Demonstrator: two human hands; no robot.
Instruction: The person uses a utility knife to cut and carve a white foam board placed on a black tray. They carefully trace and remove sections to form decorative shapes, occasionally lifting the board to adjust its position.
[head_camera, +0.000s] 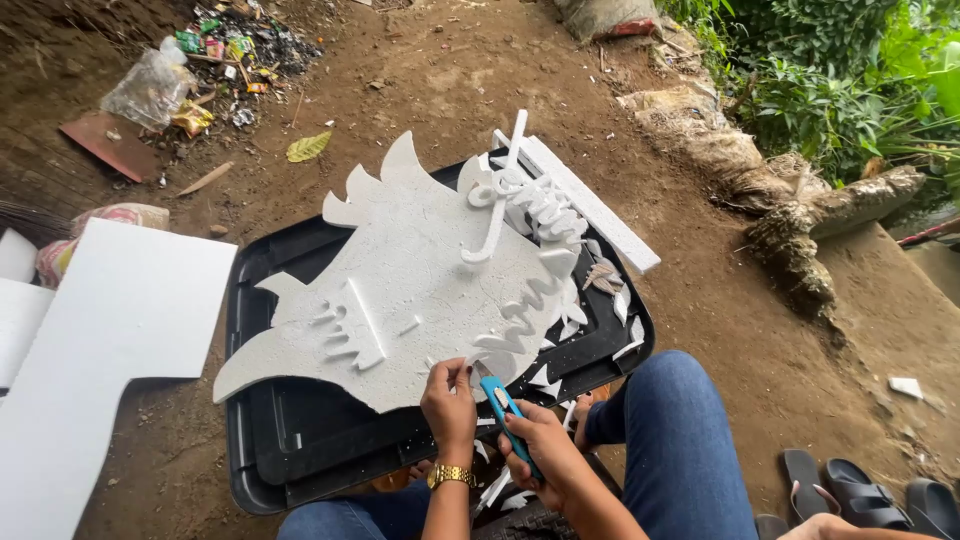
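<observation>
- Two hands work at the near edge of a white foam cutout (400, 290); the piece lies flat across a black plastic tub lid (300, 440) on the dirt ground, tilted away to my upper right.
- My left hand (450, 400), a gold watch on its wrist, pinches the lower rim of the foam between thumb and fingertips, the fingers pressed together.
- My right hand (545, 455) is wrapped in a closed fist round a blue utility knife (505, 410), whose tip sits at the foam edge just beside the left thumb.
- Most of the shaping looks done, I judge: the outline already has flame-like points along its top and left side, and raised curly foam strips and a small crown-like piece sit on its face.
- What seems left is trimming around the lower right curls, where the blade is now; I cannot tell how much of that edge remains rough.
- Only the black lid acts as a tray here: white foam offcuts (590, 300) lie scattered in it, mostly along its right side and near corner, with a long foam strip (600, 215) resting over its far edge.
- Several plain foam sheets (110, 330) lie on the ground to the left, uncut.
- Some dark sandals (850, 490) sit at lower right, well apart from the work.
</observation>
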